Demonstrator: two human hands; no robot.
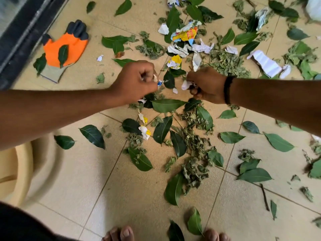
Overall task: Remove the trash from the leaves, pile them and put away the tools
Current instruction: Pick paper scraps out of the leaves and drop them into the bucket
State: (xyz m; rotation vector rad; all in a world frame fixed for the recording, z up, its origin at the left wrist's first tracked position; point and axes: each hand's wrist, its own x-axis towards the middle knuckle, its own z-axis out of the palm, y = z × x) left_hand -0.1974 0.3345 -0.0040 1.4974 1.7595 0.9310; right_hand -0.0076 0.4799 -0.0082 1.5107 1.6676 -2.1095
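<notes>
Green leaves (pixel 167 105) and dried crumbled leaves (pixel 196 146) lie scattered over the tiled floor, mixed with crumpled paper trash (pixel 185 34). My left hand (pixel 135 82) is curled, pinching small paper scraps (pixel 159 80) near its fingertips. A white paper bit (pixel 185 84) is pinched in the curled fingers of my right hand (pixel 206 85), which wears a black wristband. Both hands hover over the middle of the litter. More scraps (pixel 145 131) lie just below my left arm. An orange and black work glove (pixel 65 49) lies at the upper left with a leaf on it.
A cream plastic basin (pixel 26 164) sits at the left edge under my left arm. A dark door track (pixel 20 35) runs along the upper left. My bare toes (pixel 125 233) show at the bottom. A long white paper strip (pixel 265 63) lies at right.
</notes>
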